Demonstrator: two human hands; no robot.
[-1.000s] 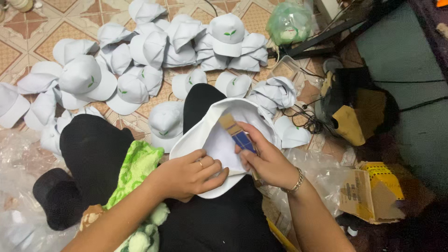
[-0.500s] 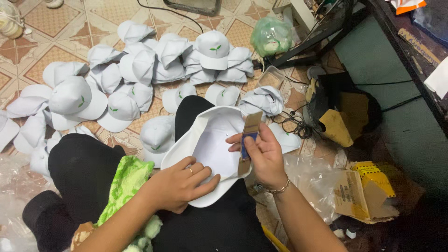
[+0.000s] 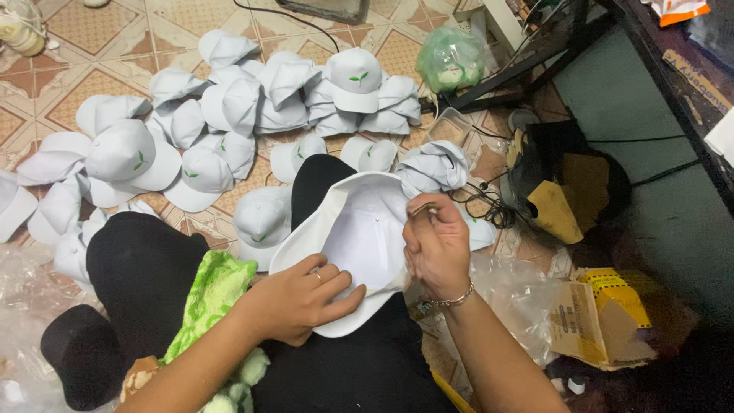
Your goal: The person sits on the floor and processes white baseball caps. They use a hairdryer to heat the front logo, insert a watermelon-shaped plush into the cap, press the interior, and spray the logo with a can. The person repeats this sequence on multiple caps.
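Note:
A white cap (image 3: 365, 233) lies upside down on my lap, its inside facing up. My left hand (image 3: 294, 302) presses on the brim at the near edge, fingers spread over it, and holds the cap in place. At the cap's right rim my right hand (image 3: 437, 248) is closed around a small brush (image 3: 422, 208). Only the brush's tan tip shows above the fingers. A bracelet circles that wrist.
Several white caps with a small green leaf mark (image 3: 229, 107) cover the tiled floor ahead. A green plush toy (image 3: 210, 294) lies by my left arm. To the right are a torn cardboard box (image 3: 604, 317), clear plastic wrap (image 3: 508, 294), a black bag (image 3: 566, 183) and a green plastic bag (image 3: 451, 57).
My right hand has turned its back to the camera at the cap's right rim, hiding the brush's blue handle. The left hand stays on the brim.

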